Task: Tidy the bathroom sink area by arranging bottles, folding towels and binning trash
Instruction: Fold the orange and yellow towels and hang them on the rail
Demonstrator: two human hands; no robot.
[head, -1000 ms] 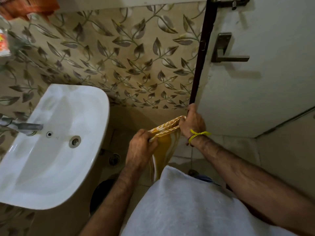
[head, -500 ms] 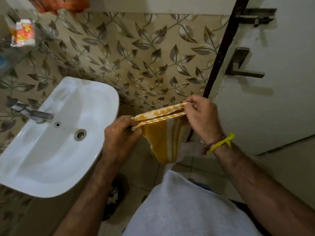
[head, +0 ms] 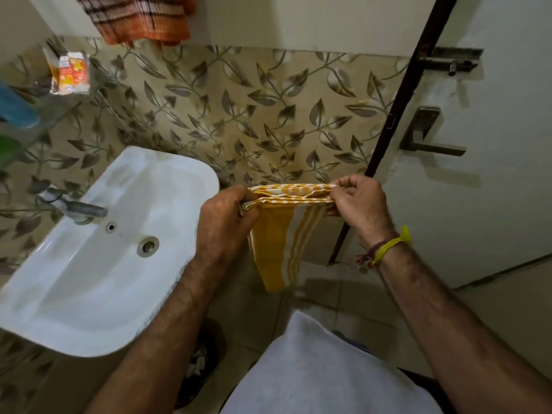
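The door (head: 493,180) stands close on my right, its handle (head: 430,138) jutting toward my elbow; if I swing the cloth wide on the next fold, I reckon I could knock against it. The sink (head: 89,279) sits at my left, its near right corner just beside my left wrist, and any wet on the rim would soak a hanging corner that brushes it.

The yellow towel (head: 283,234) is in the air between sink and door, over the floor, carried by nothing but me. Its top edge is stretched level and layered, the rest drooping to a narrow tail. My left hand (head: 222,225) is curled tight round the left end; my right hand (head: 355,201) pinches the right end between thumb and fingers. The right pinch looks the weaker hold: should a layer slip out there, the fold would fall open and the tail could drop toward the bin (head: 197,363) below the sink's near edge. The striped layers also look slightly uneven, so pressing now might set a crooked fold.
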